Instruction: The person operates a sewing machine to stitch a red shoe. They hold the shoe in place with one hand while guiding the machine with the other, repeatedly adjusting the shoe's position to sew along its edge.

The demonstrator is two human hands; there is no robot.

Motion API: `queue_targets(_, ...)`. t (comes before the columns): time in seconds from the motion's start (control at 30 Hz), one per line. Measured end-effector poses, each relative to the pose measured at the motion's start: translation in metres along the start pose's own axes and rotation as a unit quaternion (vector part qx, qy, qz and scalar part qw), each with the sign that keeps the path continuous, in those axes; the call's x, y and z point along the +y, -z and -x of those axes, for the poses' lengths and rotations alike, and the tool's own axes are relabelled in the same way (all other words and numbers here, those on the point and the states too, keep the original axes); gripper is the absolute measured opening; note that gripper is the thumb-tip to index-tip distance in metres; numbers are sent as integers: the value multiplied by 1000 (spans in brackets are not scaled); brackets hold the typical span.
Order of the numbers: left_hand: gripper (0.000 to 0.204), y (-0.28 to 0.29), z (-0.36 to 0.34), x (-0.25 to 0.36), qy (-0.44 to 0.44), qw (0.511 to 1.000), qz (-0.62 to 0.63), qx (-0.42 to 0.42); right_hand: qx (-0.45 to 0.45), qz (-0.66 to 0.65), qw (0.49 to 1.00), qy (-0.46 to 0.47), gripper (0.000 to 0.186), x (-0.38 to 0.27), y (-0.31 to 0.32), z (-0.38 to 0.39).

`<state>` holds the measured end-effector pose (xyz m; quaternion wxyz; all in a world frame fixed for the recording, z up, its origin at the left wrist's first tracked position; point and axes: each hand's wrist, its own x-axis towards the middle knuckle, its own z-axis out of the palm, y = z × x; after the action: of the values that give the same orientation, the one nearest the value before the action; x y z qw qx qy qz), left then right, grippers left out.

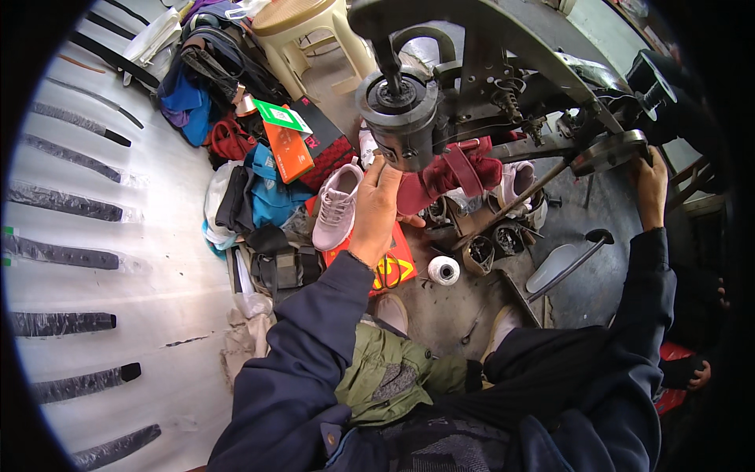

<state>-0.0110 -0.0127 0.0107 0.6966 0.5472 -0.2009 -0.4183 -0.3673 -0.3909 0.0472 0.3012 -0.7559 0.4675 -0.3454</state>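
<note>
A heavy black sewing machine (397,118) of the cobbler's kind stands before me, its round head hanging low. Under that head sits a dark red fabric item with straps (464,169); part of it is hidden, so its exact kind does not show. My left hand (376,208) grips its left edge, fingers closed. At the far right, my right hand (651,187) is closed at the rim of the machine's hand wheel (609,153), partly hidden by it. A pale pink sneaker (338,208) lies just left of my left hand, on a red box (397,263).
A white thread spool (444,271) and small tins (478,256) stand below the machine. Bags (271,189) and an orange box (289,153) pile up at left, near a cream stool (303,31). Wrapped dark straps (63,200) line the pale surface. A hand (699,375) shows at right.
</note>
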Motion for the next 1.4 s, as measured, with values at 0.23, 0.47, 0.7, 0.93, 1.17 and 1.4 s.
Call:
queue_targets(0.23,34,1,2,-5,-4,999,48,8,-155,70,978,-122,17,42,-56,37)
queue_targets(0.47,40,-10,3,5,-19,998,28,49,-218,-34,975,-22,33,-72,-52,65)
queue_targets(0.7,39,-3,-2,-2,19,998,12,56,93,117,988,-21,20,-32,-15,19)
queue_targets(0.93,47,-6,1,-5,-22,998,23,50,-149,244,956,-73,38,21,-67,54)
queue_targets(1.17,56,1,-1,-9,-9,999,-15,48,-57,-293,944,-139,32,52,19,19)
queue_targets(1.4,54,-12,7,-7,-18,995,-29,91,257,-728,632,-59,63,70,106,-36)
